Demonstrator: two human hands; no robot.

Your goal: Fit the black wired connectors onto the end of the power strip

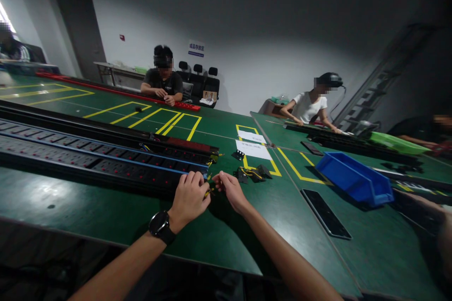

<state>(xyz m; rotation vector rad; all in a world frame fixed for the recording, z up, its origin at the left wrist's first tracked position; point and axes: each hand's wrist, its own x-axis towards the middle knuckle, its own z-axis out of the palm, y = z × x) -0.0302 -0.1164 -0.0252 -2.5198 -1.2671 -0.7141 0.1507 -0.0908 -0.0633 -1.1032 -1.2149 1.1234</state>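
Long black slotted strips with blue edging (pixel 134 169) lie side by side on the green table, their near ends in front of me. My left hand (pixel 190 198), with a black watch on its wrist, curls at the nearest strip's end. Its thumb and fingers are closed on a short yellow-and-black wire (pixel 208 193). Just to the right, my right hand (pixel 229 189) has its thumb and fingertips brought together close to that wire; what they pinch, if anything, is too small to make out. Beyond my right hand lie small black brackets with yellow wires (pixel 256 173).
A smartphone (pixel 325 214) and a blue bin (pixel 353 178) are on my right. White paper labels (pixel 253 149) lie among yellow tape outlines. Across the table sit a person in a dark shirt (pixel 162 82) and one in a white shirt (pixel 308 106). Another person's arm (pixel 423 202) reaches in at right.
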